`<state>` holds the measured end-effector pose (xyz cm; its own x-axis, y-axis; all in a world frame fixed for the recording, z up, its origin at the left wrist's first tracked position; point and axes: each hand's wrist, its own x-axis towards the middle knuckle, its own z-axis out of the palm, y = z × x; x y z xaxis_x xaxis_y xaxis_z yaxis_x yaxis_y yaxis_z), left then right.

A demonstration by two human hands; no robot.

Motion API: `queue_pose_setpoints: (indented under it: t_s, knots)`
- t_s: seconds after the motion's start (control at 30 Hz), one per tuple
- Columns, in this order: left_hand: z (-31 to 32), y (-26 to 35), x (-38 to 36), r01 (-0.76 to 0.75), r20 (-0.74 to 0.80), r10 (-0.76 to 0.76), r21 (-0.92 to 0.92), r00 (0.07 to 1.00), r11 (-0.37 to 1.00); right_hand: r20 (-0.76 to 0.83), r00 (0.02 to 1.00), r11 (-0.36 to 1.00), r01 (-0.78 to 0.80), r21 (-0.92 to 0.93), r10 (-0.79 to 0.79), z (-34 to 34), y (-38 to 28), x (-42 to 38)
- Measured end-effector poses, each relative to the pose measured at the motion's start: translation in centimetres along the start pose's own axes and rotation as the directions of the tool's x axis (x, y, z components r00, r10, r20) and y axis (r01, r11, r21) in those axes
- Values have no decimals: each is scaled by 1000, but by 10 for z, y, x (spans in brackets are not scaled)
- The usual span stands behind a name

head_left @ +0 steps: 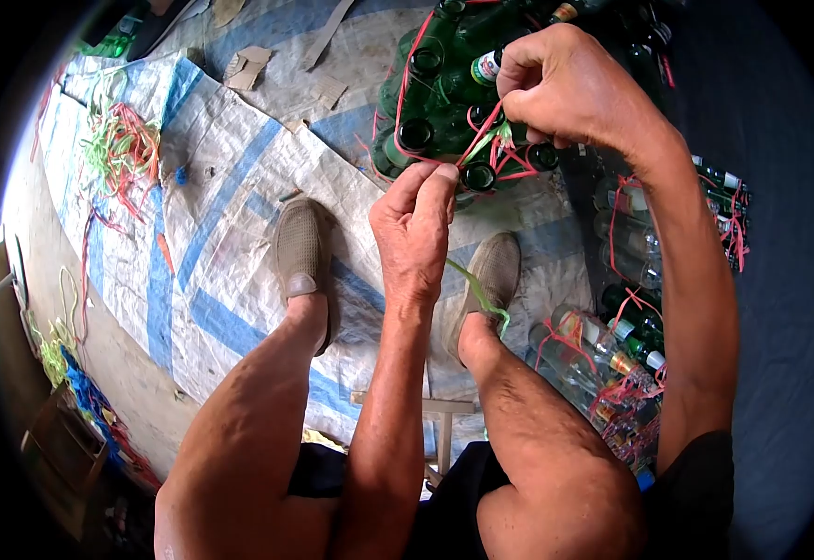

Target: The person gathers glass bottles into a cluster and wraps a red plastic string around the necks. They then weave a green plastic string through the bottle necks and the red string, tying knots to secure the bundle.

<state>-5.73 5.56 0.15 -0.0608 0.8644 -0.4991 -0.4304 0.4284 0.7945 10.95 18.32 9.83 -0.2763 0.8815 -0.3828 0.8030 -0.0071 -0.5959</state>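
Note:
A bundle of green glass bottles stands in front of me, necks up, with pink plastic twine looped round it. My left hand is closed at the near edge of the bundle, thumb and forefinger pinching the pink twine. Higher and to the right, my right hand is curled shut above the bottles with the twine running into its fingers. Between the hands the strand is taut and slanted. A knotted tuft of light green and pink twine lies on the bottle tops just below my right hand.
A white and blue woven sheet covers the ground under my shoes. Tangled twine lies at the left, cardboard scraps at the back. Tied clear bottles lie at the right. A green strand crosses my right shoe.

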Motion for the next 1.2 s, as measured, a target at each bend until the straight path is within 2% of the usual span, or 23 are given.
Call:
queue_pose_setpoints:
  t_s: [0.13,0.27,0.33,0.4,0.43,0.47,0.5,0.53,0.57,0.6,0.67,0.73,0.83,0.93,0.97,1.03,1.07,1.1,1.13,1.2]
  knots:
    - [5,2,5,-39,-42,44,118,998,992,31,999,1000,-10,8,10,-3,-2,5]
    - [9,10,5,1,-89,10,126,996,992,44,999,1000,-21,-1,21,-4,-6,8]
    - [8,15,7,103,-93,-94,106,991,989,51,999,997,21,-81,-16,-14,-11,12]
    - [15,20,8,140,-116,-129,85,985,987,25,1000,997,-7,72,5,-14,-16,6]
    - [14,19,9,153,-96,-149,29,984,988,-8,987,987,-158,4,158,-8,-28,9]
    - [11,17,11,193,-106,-188,36,976,981,0,998,997,-68,43,68,-11,-21,5]
    - [13,19,10,161,-121,-150,85,981,983,-26,998,999,-48,17,48,-9,-15,6]
    - [16,21,7,128,-128,-111,129,985,983,-47,999,999,-26,-39,24,-6,-9,12]
    - [18,20,8,126,-130,-111,119,985,985,-16,999,974,-49,-221,46,-1,-5,17]
    - [19,19,8,124,-137,-108,110,985,986,0,992,987,-124,-104,125,-1,-3,14]
    - [23,18,7,133,-157,-112,128,981,983,-73,986,989,-146,21,148,6,3,17]
    - [29,16,6,98,-192,-88,45,977,994,-127,988,995,-92,-24,88,7,4,13]
    - [29,10,8,53,-167,-55,-17,984,998,-106,981,985,-167,-52,161,8,3,15]
    - [39,9,8,9,-234,-18,-38,972,999,-200,975,991,-117,-71,100,13,4,13]
    - [40,9,8,-17,-234,10,-28,972,999,-172,982,988,-99,-122,77,17,7,19]
    - [32,-1,11,-102,-233,105,25,967,994,-167,985,998,-38,52,46,17,10,13]
    - [30,-9,17,-139,-223,125,-46,967,989,-157,988,996,3,94,11,13,7,8]
    - [29,-7,14,-108,-223,94,-51,970,993,-141,988,992,-43,116,60,12,5,7]
    - [29,-5,12,-80,-223,64,-61,973,995,-164,986,993,13,119,7,12,5,5]
    - [31,-6,10,-118,-219,100,-71,970,990,-175,984,988,-14,153,41,13,2,4]
